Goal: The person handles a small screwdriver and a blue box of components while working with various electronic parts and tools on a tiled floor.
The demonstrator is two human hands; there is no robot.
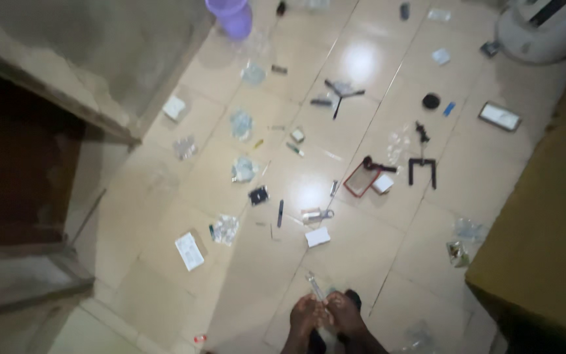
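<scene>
Both hands, left hand (304, 316) and right hand (345, 313), pinch a slim clear tool (314, 286), its long axis pointing up-left.

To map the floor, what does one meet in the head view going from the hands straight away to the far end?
Hands with a small clear item → white card → metal clip → black three-armed part.

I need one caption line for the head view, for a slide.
Both hands hold a small clear piece above a tiled floor strewn with small parts.
</scene>
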